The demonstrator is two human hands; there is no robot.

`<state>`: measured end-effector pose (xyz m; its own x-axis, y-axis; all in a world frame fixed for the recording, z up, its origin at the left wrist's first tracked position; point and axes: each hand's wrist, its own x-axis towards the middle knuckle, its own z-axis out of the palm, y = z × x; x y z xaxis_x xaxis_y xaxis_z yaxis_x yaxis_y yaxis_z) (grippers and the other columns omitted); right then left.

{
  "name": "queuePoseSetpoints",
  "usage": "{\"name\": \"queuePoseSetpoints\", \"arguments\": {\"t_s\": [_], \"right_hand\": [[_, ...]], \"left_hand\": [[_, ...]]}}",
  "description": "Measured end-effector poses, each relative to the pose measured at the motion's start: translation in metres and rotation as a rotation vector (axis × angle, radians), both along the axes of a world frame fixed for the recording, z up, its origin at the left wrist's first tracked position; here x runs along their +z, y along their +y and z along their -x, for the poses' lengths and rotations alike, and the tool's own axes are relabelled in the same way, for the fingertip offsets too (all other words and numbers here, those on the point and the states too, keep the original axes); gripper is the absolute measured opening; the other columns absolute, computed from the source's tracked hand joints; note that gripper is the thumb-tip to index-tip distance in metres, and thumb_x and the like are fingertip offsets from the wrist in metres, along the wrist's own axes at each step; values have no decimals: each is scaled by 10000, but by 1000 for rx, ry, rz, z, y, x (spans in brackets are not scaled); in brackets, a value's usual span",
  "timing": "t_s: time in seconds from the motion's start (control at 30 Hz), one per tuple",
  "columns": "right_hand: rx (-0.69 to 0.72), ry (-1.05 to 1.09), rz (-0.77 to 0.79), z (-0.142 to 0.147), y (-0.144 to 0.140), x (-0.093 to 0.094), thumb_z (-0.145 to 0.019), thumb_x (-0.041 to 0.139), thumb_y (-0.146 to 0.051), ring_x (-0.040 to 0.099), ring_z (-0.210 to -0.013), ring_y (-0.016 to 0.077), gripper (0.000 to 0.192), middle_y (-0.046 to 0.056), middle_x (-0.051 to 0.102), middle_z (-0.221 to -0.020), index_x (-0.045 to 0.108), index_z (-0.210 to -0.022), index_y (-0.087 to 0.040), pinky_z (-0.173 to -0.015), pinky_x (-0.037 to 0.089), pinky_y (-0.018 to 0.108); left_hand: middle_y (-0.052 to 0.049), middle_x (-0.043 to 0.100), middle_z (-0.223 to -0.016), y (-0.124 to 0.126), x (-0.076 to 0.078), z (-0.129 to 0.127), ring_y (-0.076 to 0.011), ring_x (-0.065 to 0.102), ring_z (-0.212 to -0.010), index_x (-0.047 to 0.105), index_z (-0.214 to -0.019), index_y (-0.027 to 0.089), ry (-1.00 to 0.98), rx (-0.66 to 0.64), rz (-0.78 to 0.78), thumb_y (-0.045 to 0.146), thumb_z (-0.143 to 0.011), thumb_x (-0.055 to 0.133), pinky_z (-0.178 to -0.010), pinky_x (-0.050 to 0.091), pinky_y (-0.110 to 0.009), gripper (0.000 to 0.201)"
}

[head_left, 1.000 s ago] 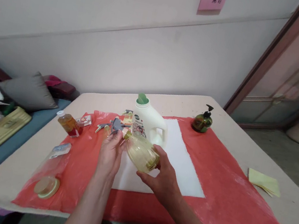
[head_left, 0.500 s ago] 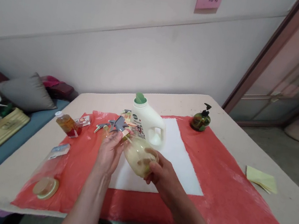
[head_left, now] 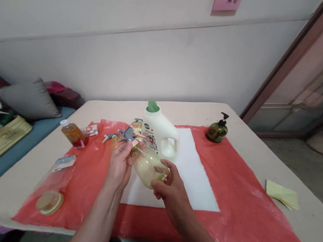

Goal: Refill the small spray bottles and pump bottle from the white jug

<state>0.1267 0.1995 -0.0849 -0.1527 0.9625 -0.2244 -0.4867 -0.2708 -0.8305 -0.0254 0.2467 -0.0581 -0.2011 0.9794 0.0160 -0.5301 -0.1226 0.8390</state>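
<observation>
A translucent yellowish spray bottle (head_left: pixel 148 167) with a grey trigger head lies tilted in the air between my hands, its base toward the right. My left hand (head_left: pixel 121 156) is closed round its neck, just below the trigger. Around the base, the fingers and thumb of my right hand (head_left: pixel 171 185) are closed. Just behind it stands a large cream jug (head_left: pixel 165 128) with a handle, a floral label and a green piece in its mouth. Further spray bottles with grey trigger heads are partly hidden behind my left hand.
A red plastic sheet (head_left: pixel 243 221) and a white sheet (head_left: pixel 200 185) cover part of the table. On the left are an amber bottle (head_left: pixel 73 134), a clear container (head_left: pixel 58 180) lying down and a small packet (head_left: pixel 90 129). A green pump bottle (head_left: pixel 217 131) and yellow paper (head_left: pixel 282 194) are on the right.
My right hand has shifted its fingers and thumb on the base of the spray bottle, which has moved slightly left. My left hand keeps its hold on the neck.
</observation>
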Motion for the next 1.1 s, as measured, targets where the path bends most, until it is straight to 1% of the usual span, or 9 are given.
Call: {"name": "queuePoseSetpoints", "arguments": {"t_s": [0.17,0.3,0.4,0.53,0.67,0.8,0.97,1.03,1.1], "right_hand": [[128,167,171,-8,4,-4,-792,575,-723,397,-373,49,601,69,709,-741,564,-1001,-159,-371,196,186],[166,199,224,-9,8,-2,-820,603,-668,527,-469,71,552,55,700,-804,581,-1048,-165,-423,347,180],[65,39,94,-10,10,0,-696,780,-537,577,-518,94,692,17,680,-896,502,-1245,-221,-441,417,206],[19,-153,-52,-13,9,-3,-656,821,-440,495,-423,66,704,-24,652,-783,510,-1240,-202,-368,326,184],[219,114,204,-8,4,-15,-818,596,-662,324,-328,16,563,-14,595,-579,625,-999,-130,-331,175,151],[371,241,365,0,0,-14,-918,398,-699,321,-302,7,648,72,680,-639,630,-1043,-108,-331,200,137],[204,39,282,-8,11,2,-908,533,-617,634,-524,121,533,142,739,-1017,569,-1211,-180,-395,402,196],[59,3,306,-18,18,5,-920,568,-533,649,-584,120,411,138,724,-1096,591,-1144,-189,-441,445,210],[-41,11,357,-27,24,6,-928,580,-464,632,-592,104,299,123,729,-1064,615,-1009,-179,-472,458,204]], "left_hand": [[-107,755,-933,-2,0,-1,-239,715,-943,742,-940,140,28,-42,-16,418,-779,780,-851,552,-361,324],[-77,747,-870,-1,-2,-5,-224,719,-900,726,-885,152,38,59,4,430,-751,797,-829,541,-338,316],[-63,748,-879,-1,-4,-8,-209,719,-860,730,-891,164,77,144,-15,440,-749,792,-822,536,-330,317],[-68,751,-912,-6,-2,-12,-208,714,-859,736,-938,163,125,98,10,438,-765,776,-828,524,-329,328],[-68,738,-879,-11,3,-16,-218,708,-858,727,-944,159,119,11,46,429,-757,777,-804,519,-330,332],[-80,728,-866,-14,10,-10,-236,698,-839,727,-879,166,139,-3,42,427,-761,764,-783,522,-358,289],[-33,730,-866,-13,21,33,-181,647,-796,754,-871,218,289,292,-20,372,-734,801,-789,487,-313,212],[-11,723,-822,-7,17,57,-180,636,-774,744,-857,224,410,545,-14,373,-686,822,-775,478,-307,240],[-8,712,-778,0,4,76,-179,619,-738,738,-828,204,565,587,63,365,-628,829,-759,468,-304,272]]}}
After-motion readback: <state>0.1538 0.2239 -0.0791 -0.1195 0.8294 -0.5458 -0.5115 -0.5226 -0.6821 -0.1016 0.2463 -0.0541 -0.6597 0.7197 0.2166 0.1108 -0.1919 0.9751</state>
